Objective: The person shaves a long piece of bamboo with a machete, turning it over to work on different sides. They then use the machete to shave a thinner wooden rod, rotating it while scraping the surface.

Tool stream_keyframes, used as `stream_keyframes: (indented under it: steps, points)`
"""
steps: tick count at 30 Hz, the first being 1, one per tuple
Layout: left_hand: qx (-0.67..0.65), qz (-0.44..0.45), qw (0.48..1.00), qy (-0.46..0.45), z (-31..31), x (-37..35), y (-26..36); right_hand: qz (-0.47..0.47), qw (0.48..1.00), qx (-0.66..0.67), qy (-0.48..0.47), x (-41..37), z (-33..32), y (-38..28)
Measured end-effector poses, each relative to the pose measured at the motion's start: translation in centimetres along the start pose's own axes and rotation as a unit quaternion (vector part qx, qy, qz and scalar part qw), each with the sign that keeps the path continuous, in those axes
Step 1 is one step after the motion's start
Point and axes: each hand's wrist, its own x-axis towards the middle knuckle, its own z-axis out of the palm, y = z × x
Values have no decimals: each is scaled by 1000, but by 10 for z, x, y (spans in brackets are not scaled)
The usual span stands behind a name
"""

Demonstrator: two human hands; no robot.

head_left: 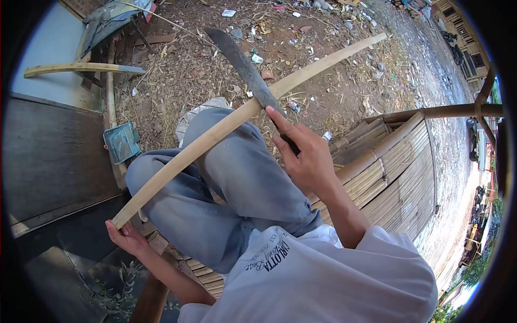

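A long pale bamboo strip (207, 141) lies slantwise across my knees, from lower left to upper right. Its lower end is gripped by my left hand (127, 238), fingers closed round it. My right hand (306, 156) is wrapped round the handle of a dark machete (240, 63), index finger stretched along its back. The blade crosses over the strip just beyond my knee and points up and left. Where the two cross, the blade appears to touch the strip.
A bamboo slat bench (396, 180) is at my right. At left are a dark panel (56, 156), a blue plastic basket (122, 144) and another curved bamboo piece (81, 68). Wood chips and litter cover the ground (183, 70) ahead.
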Motion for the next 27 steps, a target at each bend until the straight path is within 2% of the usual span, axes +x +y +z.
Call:
stream_keyframes:
  steps: [6,8,10,12,13,14,15,16,18,19,21,25,27]
  points:
    - [11,12,999,-51,5,-1,9,18,1000,-10,-17,8,-1,6]
    - [11,11,999,-44,3,0,10,12,1000,-11,-17,11,-2,12]
    - [12,11,999,-34,-2,1,10,89,993,48,66,15,-5,25]
    - [12,-1,1000,-15,-7,2,8,105,980,44,161,21,-13,67]
    - [9,0,1000,-13,-8,2,6,102,981,42,162,22,-19,71]
    - [19,-19,1000,-6,-9,2,4,180,936,213,215,22,-24,73]
    - [30,-40,999,0,-12,2,2,252,854,375,259,22,-27,75]
    - [30,-42,999,-1,-17,3,1,253,853,374,260,23,-27,76]
    - [-23,-48,999,-6,-27,8,2,225,738,580,261,30,-23,77]
    - [-21,-48,999,-9,-30,10,5,226,736,582,263,35,-20,75]
    - [-61,-34,998,-6,-36,15,14,201,667,680,229,48,-11,68]
    - [-52,-47,997,-28,-59,29,26,148,656,716,186,63,-1,57]
    - [-116,-50,992,-14,-64,32,29,162,672,689,216,70,4,37]
